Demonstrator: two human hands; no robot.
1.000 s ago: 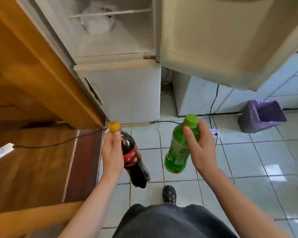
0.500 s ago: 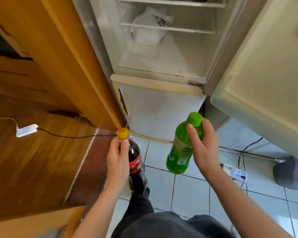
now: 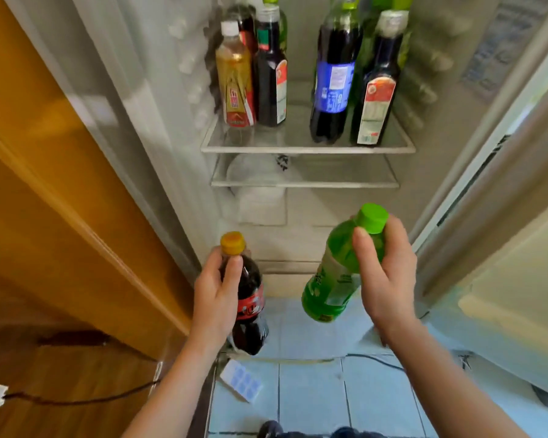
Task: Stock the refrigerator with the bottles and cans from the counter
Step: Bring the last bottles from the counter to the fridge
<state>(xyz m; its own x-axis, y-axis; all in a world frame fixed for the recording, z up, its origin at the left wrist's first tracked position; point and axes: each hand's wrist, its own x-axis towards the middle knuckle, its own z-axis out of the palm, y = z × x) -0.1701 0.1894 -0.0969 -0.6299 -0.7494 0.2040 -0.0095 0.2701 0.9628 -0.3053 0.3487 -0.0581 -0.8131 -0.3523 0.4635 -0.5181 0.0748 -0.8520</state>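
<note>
Before the open refrigerator point(image 3: 301, 238), above the tiled floor point(image 3: 310, 393), the left hand point(image 3: 217, 295) grips a dark cola bottle point(image 3: 250, 306) by the neck, its long axis near upright, yellow cap on top. The right hand point(image 3: 389, 279) curls round the neck of a green bottle point(image 3: 331, 282), which tilts, cap up and right, base down and left. Several bottles point(image 3: 331, 80) stand upright on the upper glass shelf point(image 3: 298, 149).

Bare left hand point(image 3: 216, 295), bare right hand point(image 3: 389, 279), dark garment point(image 3: 345, 434), dark shoe point(image 3: 269, 429)
</note>
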